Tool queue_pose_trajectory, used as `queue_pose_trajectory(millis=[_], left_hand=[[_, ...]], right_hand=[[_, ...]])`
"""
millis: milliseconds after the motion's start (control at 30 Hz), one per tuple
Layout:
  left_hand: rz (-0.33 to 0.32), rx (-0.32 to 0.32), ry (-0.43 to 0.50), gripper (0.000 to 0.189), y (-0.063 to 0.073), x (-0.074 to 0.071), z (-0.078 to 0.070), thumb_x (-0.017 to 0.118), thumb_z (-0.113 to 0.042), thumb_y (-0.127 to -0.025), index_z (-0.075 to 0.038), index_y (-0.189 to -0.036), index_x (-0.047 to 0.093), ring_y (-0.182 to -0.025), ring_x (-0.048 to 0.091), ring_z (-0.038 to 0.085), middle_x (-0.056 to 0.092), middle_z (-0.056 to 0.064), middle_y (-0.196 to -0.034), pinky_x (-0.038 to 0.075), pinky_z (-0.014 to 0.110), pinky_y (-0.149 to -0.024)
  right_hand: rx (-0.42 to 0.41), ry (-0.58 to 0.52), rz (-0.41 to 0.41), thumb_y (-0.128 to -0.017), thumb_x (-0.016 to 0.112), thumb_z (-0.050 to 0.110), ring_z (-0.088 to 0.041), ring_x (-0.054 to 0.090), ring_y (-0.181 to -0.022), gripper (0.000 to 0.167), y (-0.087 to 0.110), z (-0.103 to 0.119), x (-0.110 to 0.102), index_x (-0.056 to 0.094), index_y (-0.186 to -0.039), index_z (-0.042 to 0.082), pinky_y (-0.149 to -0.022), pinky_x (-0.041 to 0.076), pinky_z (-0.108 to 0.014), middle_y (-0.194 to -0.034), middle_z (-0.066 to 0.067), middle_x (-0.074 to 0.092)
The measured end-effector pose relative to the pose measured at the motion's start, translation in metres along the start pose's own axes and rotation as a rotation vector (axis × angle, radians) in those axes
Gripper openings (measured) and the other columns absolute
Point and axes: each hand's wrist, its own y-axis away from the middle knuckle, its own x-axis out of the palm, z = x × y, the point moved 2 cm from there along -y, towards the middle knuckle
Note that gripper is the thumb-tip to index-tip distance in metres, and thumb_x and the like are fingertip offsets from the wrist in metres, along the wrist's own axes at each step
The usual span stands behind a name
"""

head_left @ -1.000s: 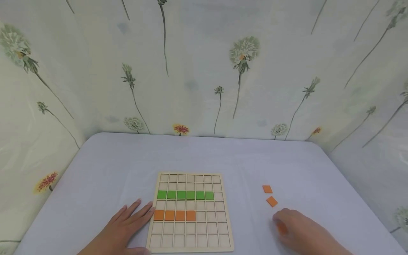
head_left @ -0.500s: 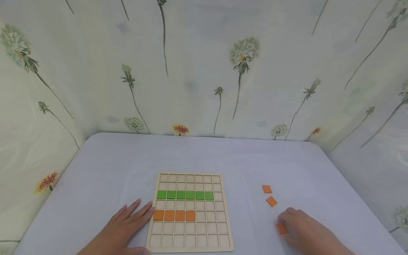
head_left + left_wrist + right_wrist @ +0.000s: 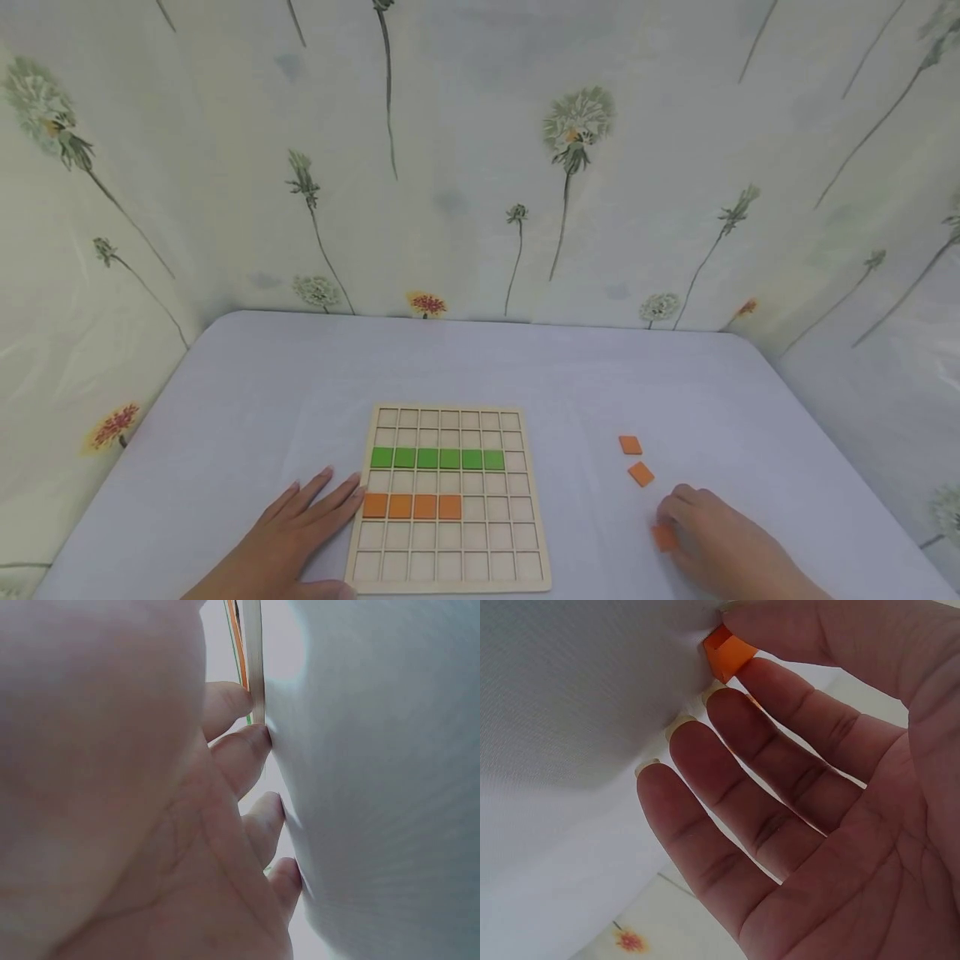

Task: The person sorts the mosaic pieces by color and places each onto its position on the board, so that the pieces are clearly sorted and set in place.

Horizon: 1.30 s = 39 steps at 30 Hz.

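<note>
A pale wooden grid board (image 3: 437,582) lies on the table, with a row of several green tiles (image 3: 427,458) and, nearer, a shorter row of orange tiles (image 3: 401,506) starting at its left side. Fingers spread, my left hand (image 3: 288,533) lies flat beside the board, its fingertips at the left edge; the left wrist view shows them against that edge. To the right of the board, my right hand (image 3: 720,533) pinches an orange square tile (image 3: 664,538) between thumb and index finger. In the right wrist view this tile (image 3: 730,654) is tilted close to the white cloth, the other fingertips near the surface.
Two loose orange tiles, one farther back (image 3: 630,445) and one turned at an angle (image 3: 641,474), lie just beyond my right hand. A white cloth covers the table (image 3: 465,358). Behind it hangs a flower-patterned curtain (image 3: 450,167).
My right hand has shifted slightly right from over the orange tile, uncovering more of it, and its thumb and index finger are now at the tile. The left hand and board stay put.
</note>
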Motion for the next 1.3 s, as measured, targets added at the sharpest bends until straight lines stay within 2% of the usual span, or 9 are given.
queue_pose_trajectory(millis=[67, 100, 200, 300, 633, 1067, 1200, 1233, 1300], left_hand=[[-0.009, 0.012, -0.022, 0.099, -0.0001, -0.0005, 0.0000, 0.062, -0.079, -0.086, -0.012, -0.158, 0.048, -0.150, 0.034, 0.044, 0.044, 0.004, -0.164, 0.021, 0.059, -0.118], [-0.012, 0.014, -0.026, 0.099, 0.0000, -0.0005, -0.0001, 0.062, -0.079, -0.086, -0.012, -0.158, 0.049, -0.150, 0.035, 0.044, 0.044, 0.004, -0.164, 0.021, 0.059, -0.117], [-0.020, 0.012, -0.008, 0.099, 0.0004, 0.0001, 0.0001, 0.061, -0.079, -0.086, -0.012, -0.157, 0.050, -0.150, 0.034, 0.044, 0.044, 0.004, -0.163, -0.001, 0.037, -0.126], [-0.036, 0.021, -0.010, 0.098, 0.0011, 0.0008, 0.0003, 0.061, -0.079, -0.086, -0.011, -0.156, 0.051, -0.149, 0.036, 0.044, 0.045, 0.004, -0.163, -0.017, 0.015, -0.115], [-0.047, 0.039, -0.033, 0.097, 0.0011, 0.0021, 0.0009, 0.060, -0.079, -0.086, -0.010, -0.155, 0.053, -0.147, 0.038, 0.045, 0.047, 0.005, -0.161, -0.021, 0.012, -0.111], [0.022, -0.009, 0.025, 0.101, -0.0012, 0.0007, 0.0027, 0.058, -0.081, -0.086, -0.012, -0.158, 0.048, -0.151, 0.031, 0.045, 0.043, 0.005, -0.164, -0.022, 0.011, -0.108], [0.023, -0.012, 0.032, 0.101, -0.0010, 0.0013, 0.0030, 0.059, -0.081, -0.086, -0.012, -0.158, 0.048, -0.151, 0.031, 0.045, 0.042, 0.005, -0.165, -0.022, 0.011, -0.109], [0.018, -0.004, 0.020, 0.101, -0.0008, 0.0016, 0.0029, 0.059, -0.081, -0.086, -0.012, -0.158, 0.048, -0.151, 0.032, 0.045, 0.043, 0.005, -0.164, -0.018, 0.018, -0.116], [0.010, 0.001, 0.019, 0.100, -0.0003, 0.0020, 0.0028, 0.059, -0.081, -0.086, -0.011, -0.157, 0.049, -0.151, 0.032, 0.045, 0.043, 0.005, -0.164, -0.017, 0.019, -0.117]], right_hand=[[-0.002, 0.001, -0.008, -0.079, 0.084, 0.008, -0.003, 0.047, -0.078, 0.030, 0.0003, -0.0004, 0.0007, 0.064, -0.082, 0.031, -0.070, 0.050, -0.026, -0.081, 0.022, 0.045], [0.000, 0.002, -0.006, -0.079, 0.084, 0.009, -0.003, 0.047, -0.078, 0.029, 0.0000, -0.0006, 0.0010, 0.065, -0.083, 0.030, -0.070, 0.050, -0.026, -0.081, 0.021, 0.045], [0.011, 0.003, 0.001, -0.079, 0.085, 0.010, -0.004, 0.049, -0.079, 0.028, -0.0004, -0.0012, 0.0020, 0.065, -0.084, 0.029, -0.070, 0.050, -0.027, -0.081, 0.021, 0.046], [0.014, 0.001, 0.004, -0.080, 0.084, 0.010, -0.005, 0.049, -0.079, 0.026, -0.0001, -0.0015, 0.0031, 0.066, -0.083, 0.028, -0.070, 0.050, -0.027, -0.080, 0.020, 0.046], [-0.020, -0.003, -0.080, -0.085, 0.083, 0.016, -0.004, 0.049, -0.077, 0.021, 0.0025, -0.0014, 0.0062, 0.066, -0.082, 0.027, -0.070, 0.051, -0.025, -0.078, 0.021, 0.046], [0.032, -0.036, 0.006, -0.086, 0.083, 0.021, -0.005, 0.050, -0.079, 0.019, -0.0016, -0.0016, 0.0050, 0.065, -0.082, 0.025, -0.073, 0.052, -0.028, -0.079, 0.018, 0.048], [0.005, -0.056, -0.010, -0.085, 0.082, 0.017, -0.004, 0.049, -0.079, 0.021, -0.0011, -0.0020, 0.0044, 0.063, -0.082, 0.024, -0.074, 0.051, -0.028, -0.079, 0.018, 0.048], [-0.002, -0.064, -0.015, -0.085, 0.082, 0.016, -0.003, 0.049, -0.078, 0.021, -0.0006, -0.0019, 0.0044, 0.062, -0.082, 0.023, -0.073, 0.050, -0.028, -0.079, 0.018, 0.047], [-0.001, -0.077, -0.030, -0.085, 0.081, 0.014, -0.001, 0.048, -0.077, 0.023, 0.0003, -0.0018, 0.0046, 0.060, -0.082, 0.025, -0.072, 0.049, -0.027, -0.078, 0.019, 0.047]])
